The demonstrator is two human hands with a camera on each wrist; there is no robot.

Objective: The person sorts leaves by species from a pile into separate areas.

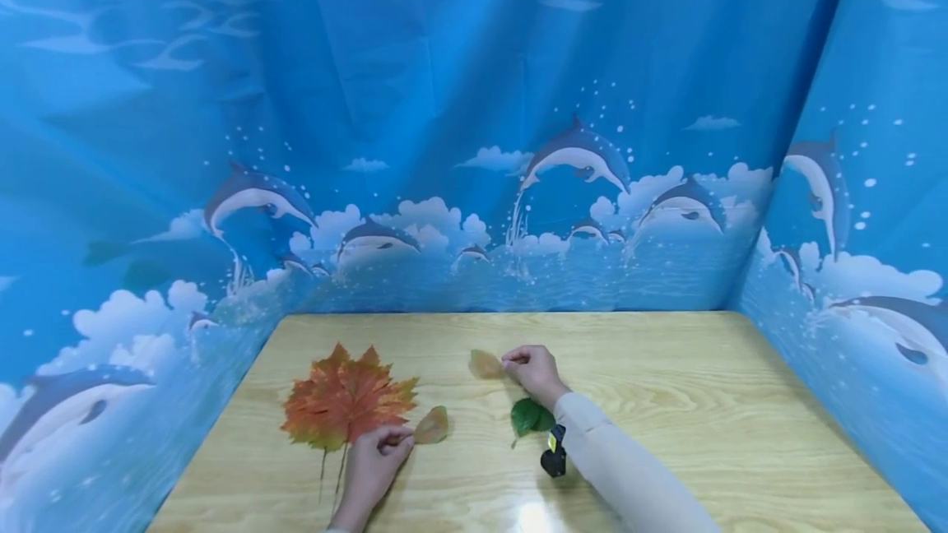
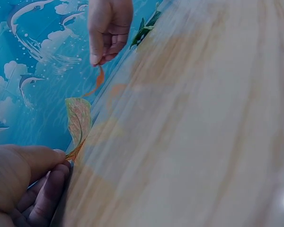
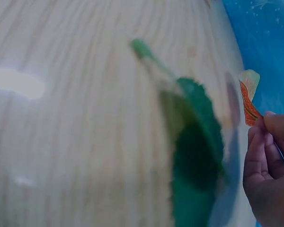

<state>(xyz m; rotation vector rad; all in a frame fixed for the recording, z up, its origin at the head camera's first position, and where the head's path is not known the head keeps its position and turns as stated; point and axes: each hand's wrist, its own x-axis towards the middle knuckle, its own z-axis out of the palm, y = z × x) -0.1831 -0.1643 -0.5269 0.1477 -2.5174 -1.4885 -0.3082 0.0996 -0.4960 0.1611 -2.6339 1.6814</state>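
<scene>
Between thumb and fingers, my left hand (image 1: 373, 465) pinches the end of a pale green-orange leaf (image 1: 433, 426), just in front of a pile of orange maple leaves (image 1: 348, 397). Farther back, my right hand (image 1: 535, 370) pinches a similar leaf (image 1: 485, 364) by its end, with the blade pointing left. The left wrist view shows the left-hand leaf (image 2: 79, 118) standing up from the fingertips. In the right wrist view the right-hand leaf (image 3: 250, 97) curves, orange on one side. Green leaves (image 1: 527, 417) lie on the table below my right wrist.
The light wooden table (image 1: 704, 401) has blue dolphin-print curtains (image 1: 459, 105) behind it and at both sides. Thin dark stems (image 1: 322, 475) extend from the maple leaves toward the front. A black wrist camera (image 1: 553, 459) hangs by the right sleeve.
</scene>
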